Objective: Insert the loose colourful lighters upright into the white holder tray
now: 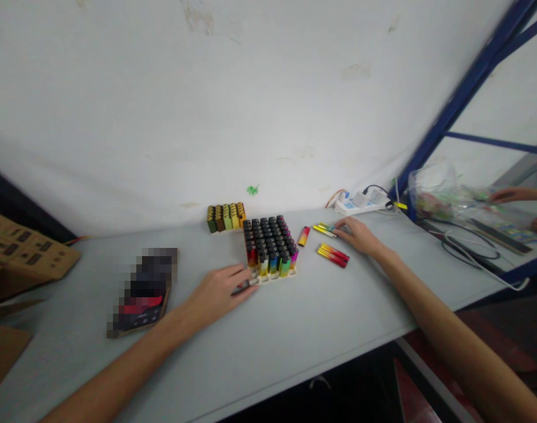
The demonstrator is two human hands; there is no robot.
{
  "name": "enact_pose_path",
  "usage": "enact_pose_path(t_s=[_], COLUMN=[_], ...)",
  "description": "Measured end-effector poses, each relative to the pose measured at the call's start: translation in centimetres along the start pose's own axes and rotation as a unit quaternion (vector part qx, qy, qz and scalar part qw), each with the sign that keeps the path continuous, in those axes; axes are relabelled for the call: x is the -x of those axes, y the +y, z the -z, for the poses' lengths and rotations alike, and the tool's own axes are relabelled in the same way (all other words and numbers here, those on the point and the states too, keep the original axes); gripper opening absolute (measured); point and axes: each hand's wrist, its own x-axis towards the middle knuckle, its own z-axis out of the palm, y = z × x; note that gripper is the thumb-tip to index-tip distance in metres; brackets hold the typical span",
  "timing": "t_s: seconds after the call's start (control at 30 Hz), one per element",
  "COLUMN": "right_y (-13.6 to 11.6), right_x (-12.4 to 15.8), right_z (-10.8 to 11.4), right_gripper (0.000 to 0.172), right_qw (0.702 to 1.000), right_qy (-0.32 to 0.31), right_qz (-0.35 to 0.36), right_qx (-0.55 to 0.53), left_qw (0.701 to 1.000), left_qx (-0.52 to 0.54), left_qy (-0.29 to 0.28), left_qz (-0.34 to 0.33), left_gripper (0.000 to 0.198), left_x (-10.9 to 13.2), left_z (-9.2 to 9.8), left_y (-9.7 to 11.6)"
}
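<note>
Several lighters with black tops (268, 235) and bright, colour-fading bodies stand upright in rows in a pale tray (290, 273). At the tray's front left corner, my left hand (222, 288) is closed around a small dark object with a silvery end (245, 286); its kind is not clear. To the right, the fingers of my right hand (355, 234) are closed at the end of a yellow lighter body (324, 231) lying on the table. Nearer to me lie red-and-yellow lighter bodies (334, 255) side by side. One more red-and-yellow body (304, 236) lies close to the tray.
Behind the tray is a smaller block of green, brown and yellow lighters (227, 217). A partly blurred dark box (149, 288) and a cardboard carton (30, 252) are at left. A power strip (361, 201) sits by the wall. Another person's hand (513, 195) shows beyond the blue frame (449, 111).
</note>
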Motion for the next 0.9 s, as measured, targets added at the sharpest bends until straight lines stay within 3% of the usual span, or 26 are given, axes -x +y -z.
enact_pose_path(t_s=[0.13,0.3,0.4,0.5,0.6,0.7,0.8,0.9], right_y=[-2.3,-5.4,-7.1,-9.5,-12.7,-16.1,-18.9,-20.8], right_x=[1.7,2.6,2.1,1.6,1.7,2.7,3.8,4.3], right_z=[-0.1,0.9,1.5,1.8,1.8,1.8,1.4,0.3], right_gripper=[0.025,0.034,0.039,0.04,0.04,0.036,0.036,0.051], right_qw=[0.999,0.978,0.928,0.862,0.815,0.79,0.795,0.8], right_qy=[0.002,0.053,0.129,0.166,0.135,0.048,0.002,-0.008], right_qz=[0.015,-0.057,-0.097,-0.114,-0.105,-0.085,-0.086,-0.116], right_qx=[-0.049,-0.193,-0.336,-0.466,-0.553,-0.605,-0.6,-0.589], left_qw=[1.0,1.0,1.0,1.0,1.0,1.0,1.0,1.0], left_qx=[0.002,0.002,0.0,0.0,0.004,0.007,0.006,0.005], left_qy=[0.004,0.001,-0.001,-0.007,-0.006,-0.003,-0.001,0.0], left_qz=[-0.003,-0.002,-0.002,0.0,0.002,0.002,0.001,-0.003], left_gripper=[0.023,0.022,0.023,0.023,0.023,0.023,0.024,0.024], left_x=[0.0,0.0,0.0,0.0,0.0,0.0,0.0,-0.1], left_z=[-0.1,-0.1,0.0,0.1,0.1,0.1,0.2,0.3], left_y=[0.0,-0.1,0.0,0.0,0.0,0.0,0.1,0.2])
